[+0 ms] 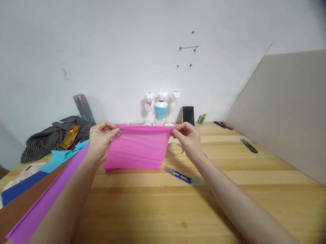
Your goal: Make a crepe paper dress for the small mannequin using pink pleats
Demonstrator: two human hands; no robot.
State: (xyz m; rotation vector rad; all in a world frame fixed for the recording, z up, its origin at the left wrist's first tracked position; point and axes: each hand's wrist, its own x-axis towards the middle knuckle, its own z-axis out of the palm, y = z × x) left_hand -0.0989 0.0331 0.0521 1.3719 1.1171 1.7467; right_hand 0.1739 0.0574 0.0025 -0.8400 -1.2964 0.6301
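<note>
I hold a folded sheet of pink crepe paper (138,147) up over the wooden table (163,210). My left hand (101,136) pinches its top left corner. My right hand (187,137) pinches its top right corner. The paper's top edge is stretched taut between both hands and its lower edge rests on the table. A roll of clear tape (175,149) lies just beside my right hand. Blue-handled thread snips (179,174) lie on the table below the paper's right corner.
Purple (43,206), brown, blue and light blue paper sheets lie at the left. A striped cloth (50,138) with a gold foil piece and a grey bottle (83,107) are behind them. Three small mannequin figures (161,107), a phone (188,115) and black snips (249,145) stand farther back. A grey board (292,110) leans at right.
</note>
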